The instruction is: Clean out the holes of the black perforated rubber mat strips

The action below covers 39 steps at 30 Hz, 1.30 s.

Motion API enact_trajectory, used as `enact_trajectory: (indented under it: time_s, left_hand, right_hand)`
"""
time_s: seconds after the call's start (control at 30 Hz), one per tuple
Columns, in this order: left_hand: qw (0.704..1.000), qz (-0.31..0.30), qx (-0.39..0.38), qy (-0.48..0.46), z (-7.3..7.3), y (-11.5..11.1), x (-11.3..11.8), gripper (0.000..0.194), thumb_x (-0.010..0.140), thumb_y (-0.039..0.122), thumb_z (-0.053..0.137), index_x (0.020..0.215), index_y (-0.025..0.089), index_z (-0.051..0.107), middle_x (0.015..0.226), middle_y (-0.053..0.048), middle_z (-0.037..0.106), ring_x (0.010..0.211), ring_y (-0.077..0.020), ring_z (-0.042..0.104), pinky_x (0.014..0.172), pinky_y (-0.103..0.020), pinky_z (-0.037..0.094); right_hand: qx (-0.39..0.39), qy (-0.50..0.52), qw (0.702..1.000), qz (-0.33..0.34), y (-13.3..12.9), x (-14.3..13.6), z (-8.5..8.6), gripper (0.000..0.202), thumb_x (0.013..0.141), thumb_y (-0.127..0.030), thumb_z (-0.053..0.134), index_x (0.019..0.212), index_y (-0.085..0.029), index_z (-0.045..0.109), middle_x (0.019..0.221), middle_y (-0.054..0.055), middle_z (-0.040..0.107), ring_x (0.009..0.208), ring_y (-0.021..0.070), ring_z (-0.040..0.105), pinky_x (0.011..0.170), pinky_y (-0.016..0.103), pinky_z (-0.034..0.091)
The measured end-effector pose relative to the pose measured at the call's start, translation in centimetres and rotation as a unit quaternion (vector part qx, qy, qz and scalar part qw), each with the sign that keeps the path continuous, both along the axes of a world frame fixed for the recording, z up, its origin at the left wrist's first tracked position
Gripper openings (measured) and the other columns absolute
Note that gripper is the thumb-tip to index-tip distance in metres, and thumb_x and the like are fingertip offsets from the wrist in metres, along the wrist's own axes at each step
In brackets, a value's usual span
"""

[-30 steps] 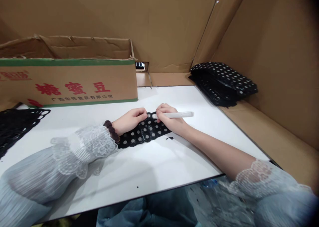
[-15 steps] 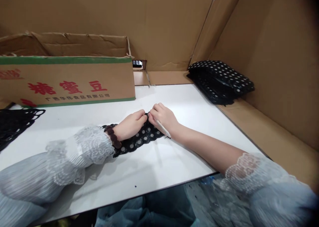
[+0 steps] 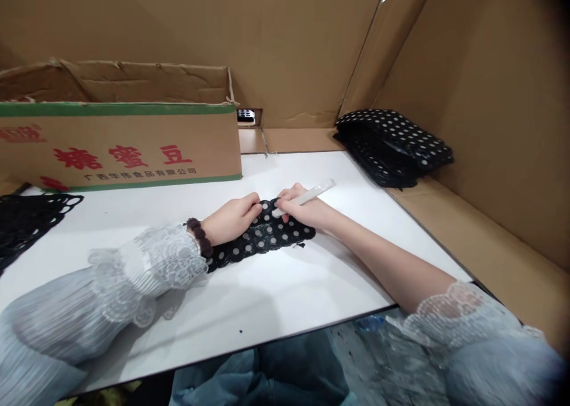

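Note:
A black sheet with rows of pale round dots (image 3: 260, 244) lies on the white table (image 3: 249, 302). My left hand (image 3: 231, 219) is closed on the sheet's far edge, thumb and fingers pinched together. In my right hand (image 3: 307, 207) is a slim white pen-like tool (image 3: 317, 191), its back end pointing up to the right. The tool's front end meets the sheet just right of my left fingertips; its exact tip is too small to make out. A small black scrap (image 3: 301, 245) lies by the sheet's near right edge.
Behind my left hand stands an open cardboard box (image 3: 146, 133) with red characters. A stack of black dotted sheets (image 3: 396, 145) rests at the back right, against a cardboard wall (image 3: 499, 127). Black netted material (image 3: 31, 222) lies at the left edge.
My right hand has shifted slightly right, and the white tool has swung from pointing down towards my wrist to pointing up to the right. More of the dotted sheet shows; my left hand has hardly moved.

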State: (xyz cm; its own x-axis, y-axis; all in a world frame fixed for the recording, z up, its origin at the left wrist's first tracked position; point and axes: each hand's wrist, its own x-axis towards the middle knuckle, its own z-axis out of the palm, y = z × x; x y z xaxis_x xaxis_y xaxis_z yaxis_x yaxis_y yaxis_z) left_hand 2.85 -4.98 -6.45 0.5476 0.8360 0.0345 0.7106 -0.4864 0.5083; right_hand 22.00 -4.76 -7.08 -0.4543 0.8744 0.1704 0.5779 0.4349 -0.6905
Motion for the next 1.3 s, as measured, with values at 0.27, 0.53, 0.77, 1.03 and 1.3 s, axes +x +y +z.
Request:
enact_trajectory:
  time_s: [0.27,0.53,0.77,1.03,1.3]
  left_hand:
    - [0.998,-0.042,0.004,0.037,0.4,0.1,-0.1,0.024,0.078,0.040,0.039,0.081,0.017,0.046,0.075,-0.003,0.055,0.069,-0.0181,0.051,0.062,-0.028,0.035]
    - [0.999,-0.023,-0.028,0.007,0.3,-0.7,0.4,0.017,0.080,0.030,0.037,0.070,0.018,0.043,0.069,-0.001,0.052,0.064,-0.0153,0.048,0.059,-0.026,0.034]
    - [1.000,-0.005,0.022,-0.021,-0.1,-1.3,0.8,0.014,0.079,0.028,0.037,0.069,0.018,0.040,0.062,0.001,0.046,0.057,-0.0129,0.042,0.054,-0.025,0.031]
    - [0.995,-0.050,0.069,0.053,-0.2,0.4,0.2,0.016,0.079,0.033,0.040,0.076,0.017,0.043,0.063,0.001,0.048,0.057,-0.0138,0.045,0.054,-0.025,0.032]
    - [0.988,-0.089,0.083,0.098,0.1,0.1,-0.4,0.028,0.080,0.044,0.038,0.086,0.017,0.043,0.079,-0.006,0.058,0.068,-0.0185,0.054,0.059,-0.027,0.037]
  right_hand:
    - [0.058,-0.040,0.997,0.027,-0.3,-0.3,-0.1,0.037,0.082,-0.026,0.042,0.048,-0.018,0.055,0.073,0.004,0.058,0.087,0.0194,0.040,0.084,0.035,0.033]
    - [0.224,-0.143,0.964,0.017,-0.8,-1.2,-1.2,0.036,0.084,-0.028,0.039,0.055,-0.016,0.056,0.070,0.006,0.051,0.077,0.0170,0.035,0.072,0.030,0.032]
    - [0.295,-0.255,0.917,-0.082,-0.7,-2.5,-1.5,0.035,0.085,-0.028,0.034,0.067,-0.016,0.062,0.068,0.009,0.052,0.079,0.0204,0.036,0.067,0.031,0.029]
    - [0.131,-0.160,0.975,-0.079,-0.2,-1.5,0.1,0.034,0.080,-0.027,0.039,0.050,-0.017,0.050,0.057,0.006,0.050,0.075,0.0184,0.040,0.068,0.029,0.033]
    - [0.113,0.034,0.993,-0.020,-1.5,-0.8,0.9,0.026,0.077,-0.026,0.043,0.054,-0.015,0.045,0.072,0.002,0.048,0.070,0.0118,0.044,0.067,0.026,0.036]
